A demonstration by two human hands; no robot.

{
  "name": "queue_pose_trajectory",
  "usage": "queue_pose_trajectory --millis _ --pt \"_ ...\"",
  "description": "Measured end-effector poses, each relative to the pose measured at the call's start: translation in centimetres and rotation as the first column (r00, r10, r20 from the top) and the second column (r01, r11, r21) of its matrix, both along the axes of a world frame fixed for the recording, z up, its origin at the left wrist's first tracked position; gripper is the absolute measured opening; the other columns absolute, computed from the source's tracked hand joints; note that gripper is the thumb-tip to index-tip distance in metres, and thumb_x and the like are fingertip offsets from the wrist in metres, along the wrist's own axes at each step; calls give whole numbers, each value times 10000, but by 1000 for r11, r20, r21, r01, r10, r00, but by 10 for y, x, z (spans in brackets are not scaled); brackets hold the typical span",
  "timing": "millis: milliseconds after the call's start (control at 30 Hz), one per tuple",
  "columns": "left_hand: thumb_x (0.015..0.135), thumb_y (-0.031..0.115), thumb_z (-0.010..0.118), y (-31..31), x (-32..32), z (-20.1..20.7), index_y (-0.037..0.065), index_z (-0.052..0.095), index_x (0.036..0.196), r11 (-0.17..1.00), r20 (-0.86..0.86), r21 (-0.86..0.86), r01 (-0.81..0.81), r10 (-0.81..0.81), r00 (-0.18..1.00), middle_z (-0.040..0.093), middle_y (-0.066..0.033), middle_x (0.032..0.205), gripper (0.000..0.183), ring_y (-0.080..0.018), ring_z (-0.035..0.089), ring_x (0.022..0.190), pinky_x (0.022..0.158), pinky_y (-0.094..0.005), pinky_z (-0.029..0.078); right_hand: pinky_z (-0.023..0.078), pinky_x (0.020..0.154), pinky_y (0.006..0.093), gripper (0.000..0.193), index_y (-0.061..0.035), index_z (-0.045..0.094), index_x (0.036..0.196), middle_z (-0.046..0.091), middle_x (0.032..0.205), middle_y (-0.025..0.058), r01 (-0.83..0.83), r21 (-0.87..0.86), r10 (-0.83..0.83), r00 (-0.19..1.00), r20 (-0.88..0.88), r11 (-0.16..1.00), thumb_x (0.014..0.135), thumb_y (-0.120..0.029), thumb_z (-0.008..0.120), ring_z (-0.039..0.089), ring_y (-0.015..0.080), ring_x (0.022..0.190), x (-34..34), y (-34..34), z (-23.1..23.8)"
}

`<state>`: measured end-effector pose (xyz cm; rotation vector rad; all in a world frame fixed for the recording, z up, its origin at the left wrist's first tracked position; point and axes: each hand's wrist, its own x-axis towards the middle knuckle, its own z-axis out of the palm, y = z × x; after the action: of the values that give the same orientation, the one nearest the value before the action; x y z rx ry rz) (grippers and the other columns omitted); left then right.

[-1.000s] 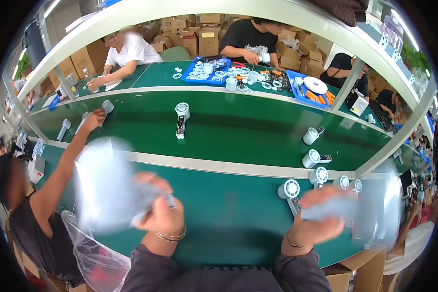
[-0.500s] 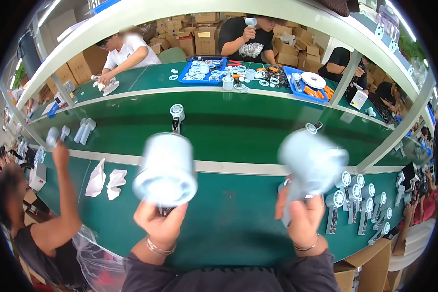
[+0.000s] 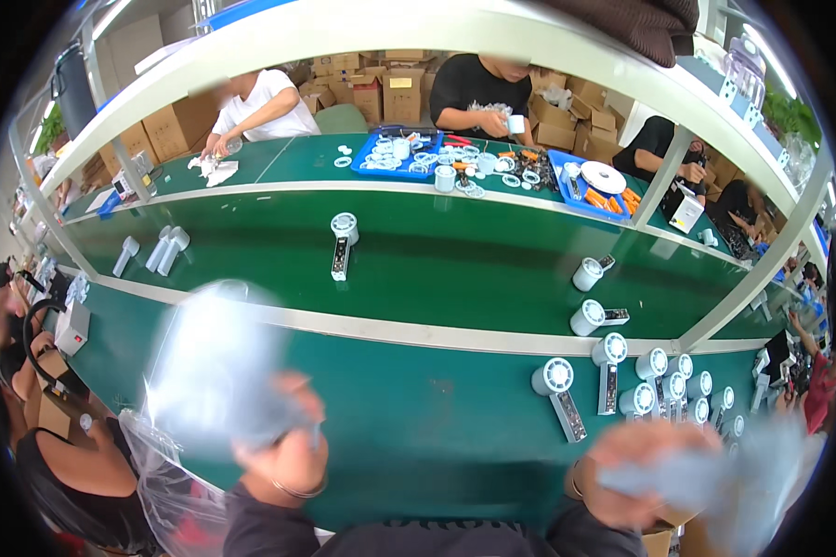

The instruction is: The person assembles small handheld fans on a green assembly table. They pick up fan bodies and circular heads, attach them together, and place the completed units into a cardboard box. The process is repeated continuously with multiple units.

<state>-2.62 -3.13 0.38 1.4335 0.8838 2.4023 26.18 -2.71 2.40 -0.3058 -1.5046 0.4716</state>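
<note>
My left hand (image 3: 286,447) is closed round the handle of a light-blue handheld fan (image 3: 215,367), raised over the left of the bench and blurred by motion. At the lower right, my right hand (image 3: 646,469) grips a second light-blue handheld fan (image 3: 757,483), also badly smeared, so its exact pose cannot be made out. Beside and beyond the right hand lie several handheld fans with circuit boards showing in their handles; a fan (image 3: 557,376) and another fan (image 3: 610,350) are nearest.
Across the bench, a green belt (image 3: 455,265) carries a fan (image 3: 344,226) and several others. A pale metal rail (image 3: 418,336) divides belt from bench. Co-workers sit opposite and at both sides. Beyond stand blue trays (image 3: 372,170) of parts. A clear plastic bag (image 3: 172,492) hangs at the left.
My left hand has swung left with its fan, covering where the white papers lay. My right hand has moved right and down with its fan. The left co-worker's raised arm has come down.
</note>
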Motion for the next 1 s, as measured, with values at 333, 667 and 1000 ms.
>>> queue_pose_trajectory --millis 333,667,1000 --pt "772 162 615 43 40 -1 6 428 1032 877 14 481 -25 20 1000 521 -121 911 356 -150 500 663 494 -241 392 424 481 296 537 49 347 1207 534 784 161 268 243 -167 915 -368 932 851 -303 542 522 207 547 -58 33 7" --pt "810 215 612 46 47 -5 0 407 1059 926 21 185 -330 332 943 493 -116 826 388 -128 450 561 457 -232 374 475 551 367 534 -8 365 1216 545 786 156 25 -156 -84 917 -389 987 862 -368 538 548 264 620 -59 30 -7" --pt "809 231 570 25 33 2 30 444 1016 863 -67 236 -447 474 878 488 -93 905 315 -169 501 690 589 -286 418 481 557 357 561 -16 328 1247 550 812 154 187 297 -4 852 -524 936 825 -273 594 555 268 611 -67 37 2"
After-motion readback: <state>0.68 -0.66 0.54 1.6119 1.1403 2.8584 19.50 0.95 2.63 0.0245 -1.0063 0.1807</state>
